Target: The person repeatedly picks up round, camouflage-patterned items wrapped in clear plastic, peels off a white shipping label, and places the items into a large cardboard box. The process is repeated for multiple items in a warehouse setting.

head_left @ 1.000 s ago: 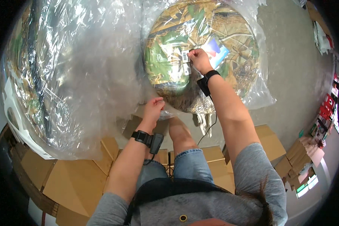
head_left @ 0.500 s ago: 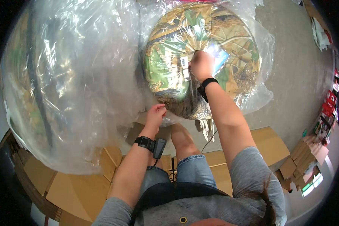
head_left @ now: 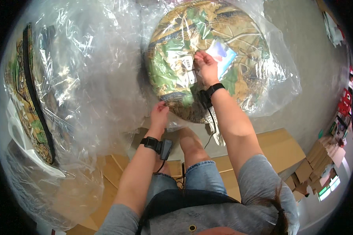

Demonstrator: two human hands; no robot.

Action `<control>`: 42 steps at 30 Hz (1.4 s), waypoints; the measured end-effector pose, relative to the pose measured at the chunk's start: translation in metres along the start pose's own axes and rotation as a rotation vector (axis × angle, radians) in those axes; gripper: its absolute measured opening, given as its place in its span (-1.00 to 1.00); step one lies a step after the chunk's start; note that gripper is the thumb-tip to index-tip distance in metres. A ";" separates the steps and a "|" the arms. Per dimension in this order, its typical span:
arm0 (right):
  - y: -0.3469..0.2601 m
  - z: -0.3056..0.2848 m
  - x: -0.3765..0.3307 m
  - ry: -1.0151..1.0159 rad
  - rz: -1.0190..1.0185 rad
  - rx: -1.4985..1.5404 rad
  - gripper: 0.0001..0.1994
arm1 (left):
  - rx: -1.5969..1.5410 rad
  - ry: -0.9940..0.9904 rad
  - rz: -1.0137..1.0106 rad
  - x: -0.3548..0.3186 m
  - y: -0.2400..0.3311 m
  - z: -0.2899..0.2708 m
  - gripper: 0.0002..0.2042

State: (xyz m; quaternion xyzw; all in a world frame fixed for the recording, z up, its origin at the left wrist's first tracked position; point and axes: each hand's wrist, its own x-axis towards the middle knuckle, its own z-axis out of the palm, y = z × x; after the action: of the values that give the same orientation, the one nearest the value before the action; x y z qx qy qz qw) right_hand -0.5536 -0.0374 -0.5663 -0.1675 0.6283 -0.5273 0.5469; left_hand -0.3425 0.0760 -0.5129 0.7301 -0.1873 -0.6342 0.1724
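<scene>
A round, flat camouflage-print bundle (head_left: pixel 239 37) lies in a clear plastic bag (head_left: pixel 284 84) in front of me. On its middle are a white barcode label (head_left: pixel 191 75) and a blue-and-white card (head_left: pixel 226 62). My right hand (head_left: pixel 207 67) is over the bundle between label and card, its fingers drawn together; what they pinch, if anything, is too small to make out. My left hand (head_left: pixel 159 115) is closed at the bundle's near left edge, its fingertips pinching the plastic. Each wrist wears a black strap with a small device.
Large clear plastic wrapping (head_left: pixel 94 66) spreads over the left side. Inside it shows a camouflage piece with black edging (head_left: pixel 35 98), beside a white curved strip (head_left: pixel 21 135). Cardboard (head_left: pixel 262 150) lies around my legs. Stacked flattened cartons (head_left: pixel 317 162) and red packages (head_left: pixel 344 102) stand far right.
My right hand has shifted slightly left and its fingers have lifted into view. At the left, the wrapping has shifted, and the black-edged camouflage piece shows more clearly. My left hand has moved slightly up.
</scene>
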 end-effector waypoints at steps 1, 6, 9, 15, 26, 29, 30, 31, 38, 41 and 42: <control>0.004 -0.004 -0.006 -0.089 0.040 -0.027 -0.71 | 0.011 0.064 0.083 0.008 -0.007 0.001 -0.62; 0.001 -0.049 -0.027 0.158 -0.086 -0.202 -0.72 | 0.056 0.082 0.143 0.034 0.014 0.013 -0.51; -0.035 -0.092 -0.056 0.329 -0.241 -0.396 -0.71 | -0.107 0.108 0.040 0.048 0.024 0.015 -0.41; -0.009 -0.232 -0.103 0.654 -0.104 -0.997 -0.31 | -0.101 0.061 0.042 0.042 0.052 0.015 -0.31; 0.011 -0.237 -0.136 0.460 0.470 0.152 -0.42 | -0.005 0.106 0.465 -0.086 0.089 0.034 -0.48; -0.010 -0.224 -0.154 0.266 0.560 0.446 -0.43 | 0.094 0.039 0.555 -0.150 0.109 0.046 -0.52; -0.007 -0.226 -0.163 0.187 0.573 0.594 -0.42 | 0.140 0.028 0.617 -0.166 0.107 0.048 -0.53; 0.011 -0.240 -0.170 0.238 0.597 0.524 -0.40 | 0.237 0.004 0.705 -0.186 0.106 0.049 -0.53; 0.027 -0.183 -0.264 -0.112 0.705 0.907 -0.40 | 0.313 -0.551 1.085 -0.272 0.096 -0.004 -0.47; 0.032 -0.186 -0.305 -0.066 0.660 0.865 -0.41 | 0.338 -0.644 1.211 -0.301 0.087 -0.056 -0.47; 0.031 -0.188 -0.314 -0.061 0.636 0.836 -0.41 | 0.342 -0.648 1.220 -0.310 0.080 -0.074 -0.46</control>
State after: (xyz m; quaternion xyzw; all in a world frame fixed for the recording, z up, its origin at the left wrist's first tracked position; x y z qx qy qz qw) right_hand -0.5963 0.3115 -0.4613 0.2485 0.3679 -0.5357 0.7183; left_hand -0.3124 0.1600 -0.1962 0.2865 -0.7014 -0.5715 0.3153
